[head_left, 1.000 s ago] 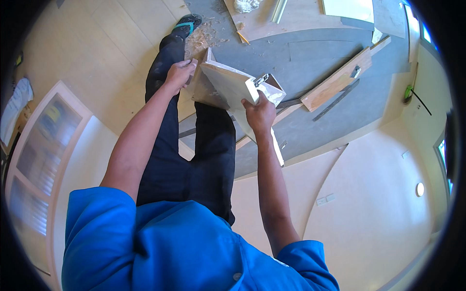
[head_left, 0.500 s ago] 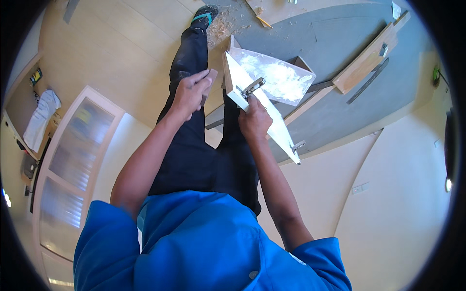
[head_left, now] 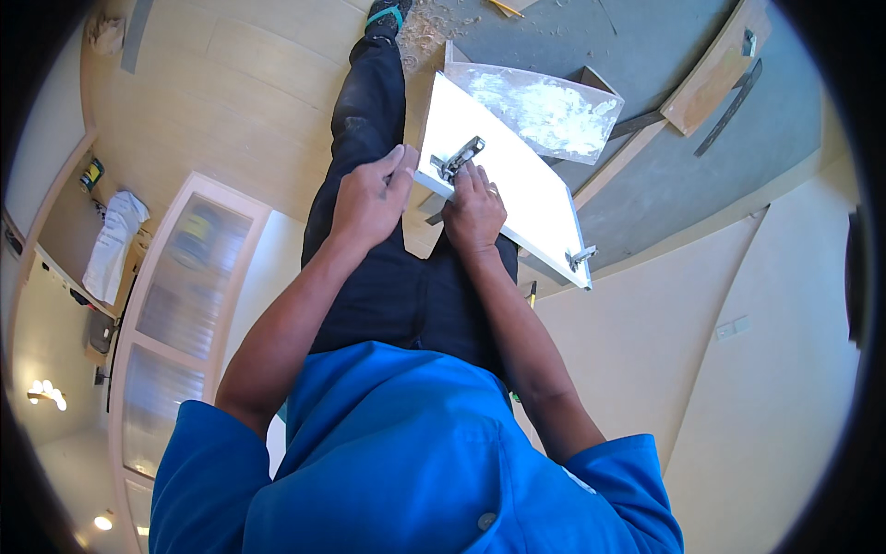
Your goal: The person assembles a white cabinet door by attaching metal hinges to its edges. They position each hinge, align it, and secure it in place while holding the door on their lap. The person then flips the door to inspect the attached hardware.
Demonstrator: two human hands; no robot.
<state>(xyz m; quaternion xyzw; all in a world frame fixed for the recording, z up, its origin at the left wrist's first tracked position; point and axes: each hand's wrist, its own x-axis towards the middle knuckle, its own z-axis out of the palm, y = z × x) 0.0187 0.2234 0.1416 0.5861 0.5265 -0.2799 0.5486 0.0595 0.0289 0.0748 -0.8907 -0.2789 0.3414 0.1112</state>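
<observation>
A white cabinet door (head_left: 512, 171) with two metal hinges lies tilted over my thighs, its face turned up. My right hand (head_left: 475, 210) grips its near edge, fingers on the face beside the upper hinge (head_left: 459, 159). The lower hinge (head_left: 580, 258) sits at the far right corner. Closed at the door's left edge is my left hand (head_left: 374, 198), on a flat brownish block that its fingers now mostly hide. Just beyond the door stands a wooden box-like piece (head_left: 544, 106) with white smears on its side.
Wood shavings (head_left: 429, 28) litter the floor by my shoe (head_left: 388, 14). A pencil (head_left: 506, 8) lies at the top. To the right, a wooden board (head_left: 711, 69) rests across dark strips on a grey surface. A framed glazed door (head_left: 189, 277) stands at left.
The door has tilted so more of its white face shows. My left hand has come right and down to its edge with the block. My right fingers have stretched onto the face.
</observation>
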